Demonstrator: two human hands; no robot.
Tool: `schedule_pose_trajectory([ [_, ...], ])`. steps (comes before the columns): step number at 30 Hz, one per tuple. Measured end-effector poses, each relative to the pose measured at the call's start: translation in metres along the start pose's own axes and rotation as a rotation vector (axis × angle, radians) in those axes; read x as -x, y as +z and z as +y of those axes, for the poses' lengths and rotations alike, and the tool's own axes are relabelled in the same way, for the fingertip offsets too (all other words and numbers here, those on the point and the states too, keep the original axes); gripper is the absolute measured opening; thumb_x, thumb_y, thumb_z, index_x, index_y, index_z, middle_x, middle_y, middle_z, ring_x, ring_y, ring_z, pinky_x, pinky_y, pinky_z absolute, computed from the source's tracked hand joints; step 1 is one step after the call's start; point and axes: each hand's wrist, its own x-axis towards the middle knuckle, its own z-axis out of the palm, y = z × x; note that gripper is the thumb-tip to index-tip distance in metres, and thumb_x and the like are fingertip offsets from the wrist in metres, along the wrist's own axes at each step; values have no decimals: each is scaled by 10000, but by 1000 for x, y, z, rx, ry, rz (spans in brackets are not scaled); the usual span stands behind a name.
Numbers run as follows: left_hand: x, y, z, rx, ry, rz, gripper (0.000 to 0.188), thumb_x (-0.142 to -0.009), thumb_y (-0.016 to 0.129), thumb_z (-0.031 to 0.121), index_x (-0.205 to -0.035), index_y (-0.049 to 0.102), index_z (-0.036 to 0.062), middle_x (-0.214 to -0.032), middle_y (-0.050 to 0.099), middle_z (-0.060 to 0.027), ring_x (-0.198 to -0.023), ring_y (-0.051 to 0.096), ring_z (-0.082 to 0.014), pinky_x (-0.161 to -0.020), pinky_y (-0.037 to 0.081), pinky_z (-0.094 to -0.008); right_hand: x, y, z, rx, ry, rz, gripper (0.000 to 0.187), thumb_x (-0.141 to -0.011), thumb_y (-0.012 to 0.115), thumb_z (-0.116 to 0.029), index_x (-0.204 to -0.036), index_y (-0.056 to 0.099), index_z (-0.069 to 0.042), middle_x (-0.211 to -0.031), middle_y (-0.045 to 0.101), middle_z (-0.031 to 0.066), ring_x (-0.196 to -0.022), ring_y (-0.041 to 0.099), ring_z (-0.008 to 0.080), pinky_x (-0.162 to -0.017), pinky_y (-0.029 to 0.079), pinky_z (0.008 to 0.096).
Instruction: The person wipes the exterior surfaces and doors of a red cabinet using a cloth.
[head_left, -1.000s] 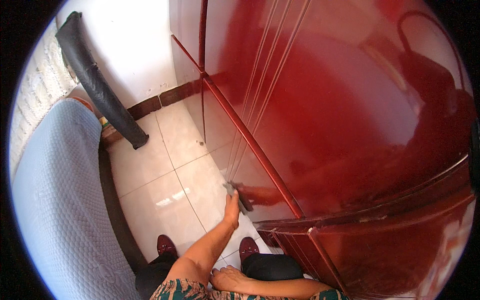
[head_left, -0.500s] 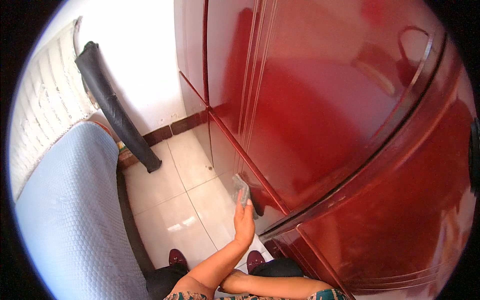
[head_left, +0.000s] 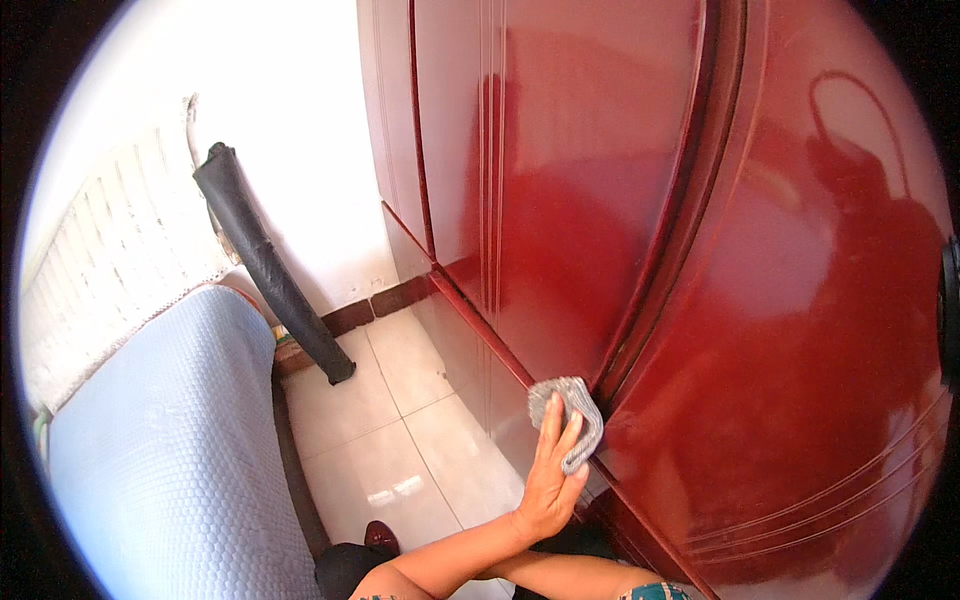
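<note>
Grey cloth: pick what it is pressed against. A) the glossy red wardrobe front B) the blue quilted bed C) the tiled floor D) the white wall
A: one hand presses the grey cloth flat on the glossy red wardrobe, at its ledge.

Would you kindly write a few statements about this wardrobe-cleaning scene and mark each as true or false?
1. The left hand presses a grey cloth against the red wardrobe. True.
2. The cloth is bright yellow. False: it is grey.
3. A black rolled bundle leans against the white wall. True.
4. The floor is covered with dark carpet. False: it is pale tile.
5. A light blue quilted cover lies to the person's left. True.
6. The right hand holds a spray bottle up at the wardrobe. False: only the right forearm shows at the lower edge, and no bottle is in view.
</note>
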Motion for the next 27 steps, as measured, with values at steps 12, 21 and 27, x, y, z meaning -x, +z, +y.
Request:
schedule_pose_trajectory([
  [12, -142, -82, -73, -151, -143, 337, 656, -990, 314, 353, -1464, 48, -13, -1544, 7, -167, -1430, -14, -284, -1146, 26, -369, 8, -56, -42, 43, 130, -199, 321, -855, 530, -275, -1029, 560, -7, -1005, 628, 210, -963, 603, 363, -808, 477, 462],
  [21, -209, -163, -164, 216, -490, 450, 828, -895, 373, 627, -1477, 134, 89, -1498, 221, -113, -1361, 243, -256, -1106, 196, -387, 4, -45, -26, -476, 328, -335, 286, -821, 528, -296, -894, 649, -48, -826, 659, 179, -763, 642, 341, -616, 501, 447],
  [27, -196, -91, -79, -124, 38, 426, 677, -980, 320, 369, -1458, 55, -31, -1541, 35, -167, -1428, 19, -279, -1148, 30, -372, 4, -39, -12, -649, 460, -406, 353, -895, 432, -325, -928, 659, -57, -788, 662, 152, -706, 654, 306, -535, 494, 437],
])
